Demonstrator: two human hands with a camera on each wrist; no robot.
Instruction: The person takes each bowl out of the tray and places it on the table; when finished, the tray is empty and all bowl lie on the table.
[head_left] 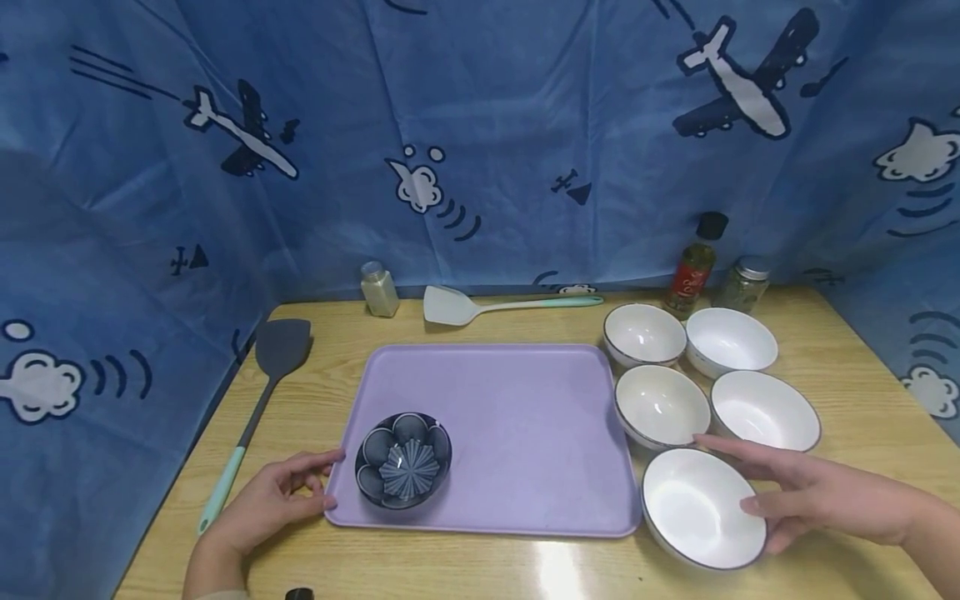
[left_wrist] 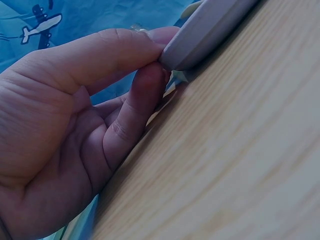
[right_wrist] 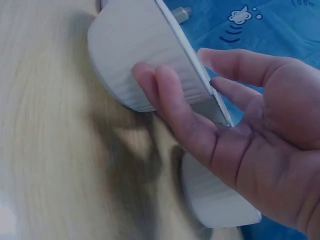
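A purple tray (head_left: 510,433) lies on the table, and my left hand (head_left: 277,500) pinches its near left edge. In the left wrist view the thumb and a bent finger of that hand (left_wrist: 90,95) meet at the tray's rim (left_wrist: 205,35). A dark blue flower-patterned bowl (head_left: 405,461) stands on the tray's left part. My right hand (head_left: 832,496) holds a white bowl (head_left: 697,508) with a dark rim, just right of the tray. Its thumb is at the rim, while other fingers press the outer wall of the bowl (right_wrist: 135,50) in the right wrist view.
Behind the held bowl stand several bowls, including a cream bowl (head_left: 660,408) and a white bowl (head_left: 765,412). A dark spatula (head_left: 281,346) lies at left, a pale spatula (head_left: 450,307) behind the tray. A shaker (head_left: 379,292), a red-labelled bottle (head_left: 692,271) and a jar (head_left: 744,283) line the curtain.
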